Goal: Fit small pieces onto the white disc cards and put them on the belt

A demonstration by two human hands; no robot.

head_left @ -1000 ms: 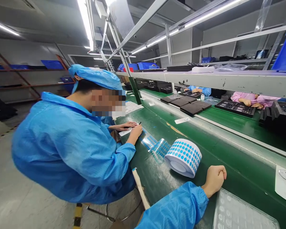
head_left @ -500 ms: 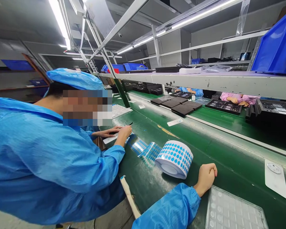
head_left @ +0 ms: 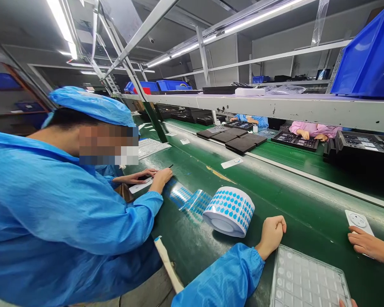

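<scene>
My left hand (head_left: 271,233), in a blue sleeve, rests on the green table in a loose fist, with nothing visible in it. It lies just beyond the top left corner of a clear plastic tray (head_left: 309,279) with rows of compartments. Left of it lies a large white roll (head_left: 228,212) of blue round stickers, its strip unrolled toward a person's hands. Only fingertips of what appears to be my right hand (head_left: 347,302) show at the tray's lower right edge; their grip is hidden. Another hand from the right edge touches a white card (head_left: 358,219) with a round print.
On the left, a person in blue (head_left: 67,200) leans over the table, holding a thin dark tool. Black trays (head_left: 240,140) stand beyond a metal rail. A shelf (head_left: 259,101) with a blue bin (head_left: 365,55) crosses above. Hands in pink sleeves work at the far side.
The view has swung slightly right, shifting the scene left. A hand has come in from the right onto the white card, and fingertips now show at the tray's lower right edge. My left hand stays closed.
</scene>
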